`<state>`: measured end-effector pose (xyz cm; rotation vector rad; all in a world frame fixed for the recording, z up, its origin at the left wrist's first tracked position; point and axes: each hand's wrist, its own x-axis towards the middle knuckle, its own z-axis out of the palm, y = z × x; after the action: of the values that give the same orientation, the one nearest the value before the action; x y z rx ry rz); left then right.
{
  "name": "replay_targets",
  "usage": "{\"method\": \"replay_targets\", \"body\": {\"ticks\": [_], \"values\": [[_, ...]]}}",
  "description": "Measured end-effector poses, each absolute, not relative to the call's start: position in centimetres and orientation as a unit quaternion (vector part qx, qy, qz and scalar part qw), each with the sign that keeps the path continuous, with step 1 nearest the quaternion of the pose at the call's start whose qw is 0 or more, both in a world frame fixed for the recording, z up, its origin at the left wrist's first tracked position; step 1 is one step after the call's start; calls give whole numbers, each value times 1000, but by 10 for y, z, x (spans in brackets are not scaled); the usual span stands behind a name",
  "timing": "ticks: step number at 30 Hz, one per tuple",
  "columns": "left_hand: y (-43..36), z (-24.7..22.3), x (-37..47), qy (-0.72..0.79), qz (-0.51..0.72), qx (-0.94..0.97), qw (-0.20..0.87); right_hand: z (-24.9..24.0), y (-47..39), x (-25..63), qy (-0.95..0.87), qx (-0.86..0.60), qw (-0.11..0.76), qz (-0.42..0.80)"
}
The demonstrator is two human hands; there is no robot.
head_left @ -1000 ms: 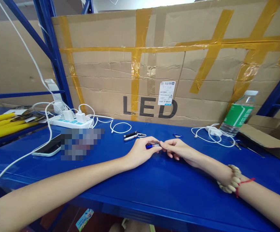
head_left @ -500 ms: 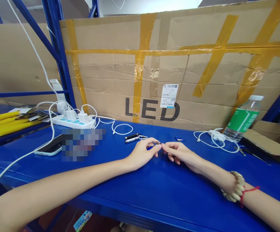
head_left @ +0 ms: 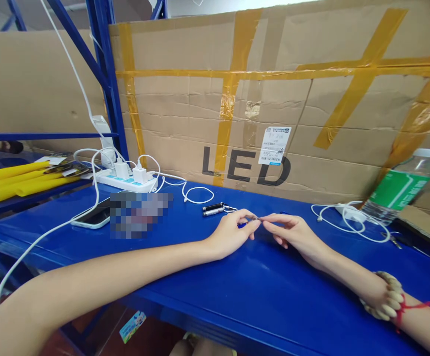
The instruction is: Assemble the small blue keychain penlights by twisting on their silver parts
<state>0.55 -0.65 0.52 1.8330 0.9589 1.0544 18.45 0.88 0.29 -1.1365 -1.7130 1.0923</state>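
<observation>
My left hand [head_left: 233,232] is closed on a small blue object [head_left: 242,225], which shows between thumb and fingers over the blue table [head_left: 207,291]. Its far end, dark and thin, reaches toward the other hand. Thumb and forefinger of my right hand [head_left: 292,232] are pinched together at that end; what they grip is too small to make out. Just behind my left hand lie a black and a silver small cylinder [head_left: 212,212] with a metal clip. A blue bit [head_left: 284,213] shows behind my right fingers, mostly hidden.
A power strip [head_left: 126,183] with white cables and a phone [head_left: 92,217] are at the left. At the right are a coiled cable [head_left: 352,217] and a bottle [head_left: 400,190]. A cardboard sheet [head_left: 185,113] stands behind. Another person's hand [head_left: 13,147] shows far left.
The view has shifted, so most things appear further right. My right fingers now cover most of the blue clip behind them. Another person's hand has come into view at the far left.
</observation>
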Motion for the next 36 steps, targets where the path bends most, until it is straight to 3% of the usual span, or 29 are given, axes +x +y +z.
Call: {"method": "replay_targets", "body": {"ticks": [27, 36], "values": [[-3, 2, 5, 364, 380, 765, 372, 6, 11, 183, -725, -412, 408, 371], [-3, 3, 3, 332, 344, 798, 367, 12, 12, 193, -805, -371, 401, 230]]}}
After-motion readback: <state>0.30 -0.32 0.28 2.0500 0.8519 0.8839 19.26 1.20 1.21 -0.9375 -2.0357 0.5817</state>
